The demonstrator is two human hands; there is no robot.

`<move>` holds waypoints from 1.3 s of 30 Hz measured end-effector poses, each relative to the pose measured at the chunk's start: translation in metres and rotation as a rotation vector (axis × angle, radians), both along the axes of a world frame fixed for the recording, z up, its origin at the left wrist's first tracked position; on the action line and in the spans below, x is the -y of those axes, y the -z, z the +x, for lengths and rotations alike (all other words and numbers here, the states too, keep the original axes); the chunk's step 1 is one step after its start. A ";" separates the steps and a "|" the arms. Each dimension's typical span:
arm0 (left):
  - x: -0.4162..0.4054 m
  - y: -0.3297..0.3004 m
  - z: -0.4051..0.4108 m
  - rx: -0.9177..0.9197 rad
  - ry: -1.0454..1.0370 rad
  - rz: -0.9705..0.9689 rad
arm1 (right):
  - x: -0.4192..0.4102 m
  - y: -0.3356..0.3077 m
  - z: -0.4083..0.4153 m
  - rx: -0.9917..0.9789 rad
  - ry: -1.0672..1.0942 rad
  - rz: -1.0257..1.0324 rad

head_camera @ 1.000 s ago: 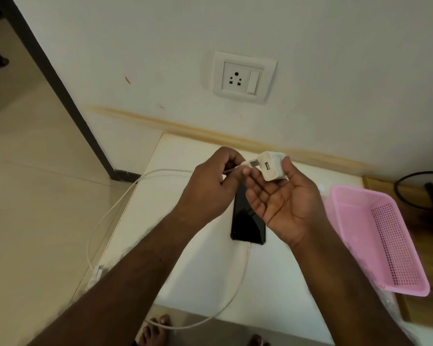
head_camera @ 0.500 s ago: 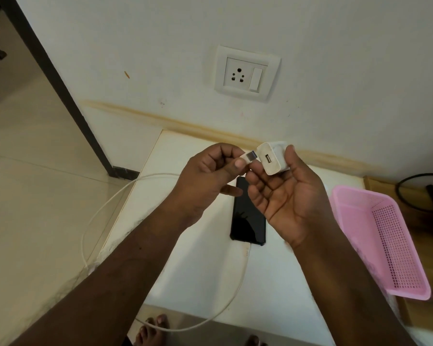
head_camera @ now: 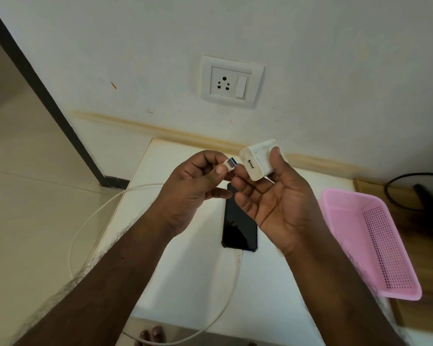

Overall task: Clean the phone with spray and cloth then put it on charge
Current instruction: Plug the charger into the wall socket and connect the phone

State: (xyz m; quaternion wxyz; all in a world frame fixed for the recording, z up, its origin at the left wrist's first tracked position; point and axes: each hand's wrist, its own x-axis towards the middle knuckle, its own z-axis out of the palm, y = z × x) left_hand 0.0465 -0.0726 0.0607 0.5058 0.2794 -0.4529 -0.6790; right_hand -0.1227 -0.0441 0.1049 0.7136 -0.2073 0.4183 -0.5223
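White plastic fills both hands: the left hand [head_camera: 193, 188] pinches the USB plug [head_camera: 230, 164] of the cable [head_camera: 85, 221], and the right hand [head_camera: 273, 203] grips the charger block [head_camera: 260, 158], port facing the plug. The 2 parts sit just apart. To seat it well, line the plug flat with the port [head_camera: 251, 165], push straight, and flip it if it resists. Below both hands the phone [head_camera: 239, 226] lies on the table [head_camera: 185, 283], apparently with the cable at its near end. To the right hand's right, the pink basket [head_camera: 375, 245] looks to hold nothing.

White table [head_camera: 185, 283] bears phone [head_camera: 239, 228], basket [head_camera: 375, 245].
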 end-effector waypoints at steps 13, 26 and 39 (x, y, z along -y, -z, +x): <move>-0.007 -0.004 -0.016 0.380 -0.299 -0.034 | 0.000 0.017 0.003 -0.013 0.097 0.023; -0.010 -0.002 -0.022 0.421 -0.349 0.087 | -0.001 0.025 0.007 -0.183 0.166 -0.036; -0.018 0.007 -0.029 0.963 -0.602 -0.231 | 0.017 0.018 0.009 -0.218 0.229 -0.128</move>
